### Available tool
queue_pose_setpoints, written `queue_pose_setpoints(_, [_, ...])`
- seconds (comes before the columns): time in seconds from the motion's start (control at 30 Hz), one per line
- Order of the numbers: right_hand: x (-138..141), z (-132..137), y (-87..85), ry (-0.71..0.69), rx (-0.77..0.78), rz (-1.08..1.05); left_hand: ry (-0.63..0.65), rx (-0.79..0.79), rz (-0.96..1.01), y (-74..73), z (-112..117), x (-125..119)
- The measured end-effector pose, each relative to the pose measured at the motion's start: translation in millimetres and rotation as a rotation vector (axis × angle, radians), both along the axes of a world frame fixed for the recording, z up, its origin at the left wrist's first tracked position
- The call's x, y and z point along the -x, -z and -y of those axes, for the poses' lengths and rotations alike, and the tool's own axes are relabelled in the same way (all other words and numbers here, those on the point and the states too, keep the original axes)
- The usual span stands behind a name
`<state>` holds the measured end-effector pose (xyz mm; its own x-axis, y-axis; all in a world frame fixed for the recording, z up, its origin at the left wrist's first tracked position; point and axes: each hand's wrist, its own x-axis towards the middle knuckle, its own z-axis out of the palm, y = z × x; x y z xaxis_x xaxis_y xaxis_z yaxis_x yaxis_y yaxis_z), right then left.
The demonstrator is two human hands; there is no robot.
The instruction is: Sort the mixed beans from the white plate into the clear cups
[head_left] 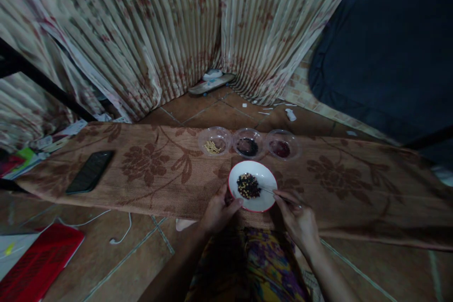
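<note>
A white bowl with a red rim (253,202) is at the near edge of the cloth-covered bench. In it lies a heap of mixed dark and yellow beans (248,186). My left hand (220,210) grips the bowl's left side, thumb over the rim. In my right hand (297,214) is a thin metal spoon (266,190), its far end in the beans. Beyond the bowl, three clear plastic cups stand in a row: the left cup holds yellow beans (212,146), the middle one black beans (247,146), the right one dark red beans (281,148).
A patterned brown cloth (339,174) covers the bench. On its left part lies a black phone (89,172). Striped curtains (170,33) hang behind, with a skateboard (212,84) at their foot. A red folder (46,259) and a white cable (129,226) are on the tiled floor.
</note>
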<state>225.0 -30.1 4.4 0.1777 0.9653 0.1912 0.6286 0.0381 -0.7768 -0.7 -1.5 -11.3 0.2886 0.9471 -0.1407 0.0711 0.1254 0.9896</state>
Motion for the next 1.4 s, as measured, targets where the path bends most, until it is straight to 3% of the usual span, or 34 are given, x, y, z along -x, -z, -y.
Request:
queue_pose_setpoints(0.3, [16,-2,-11.8,-0.202,0.048,-0.035,0.018,0.026,0.027,0.9,-1,0])
queue_pose_setpoints(0.67, [0,-1,-15.6,-0.006,0.043,-0.004,0.005,0.04,0.058,-2.6,-1,-1])
queue_pose_setpoints(1.4, [-1,0,-4.2,-0.006,0.048,0.015,0.011,0.035,-0.003,-8.5,-1,0])
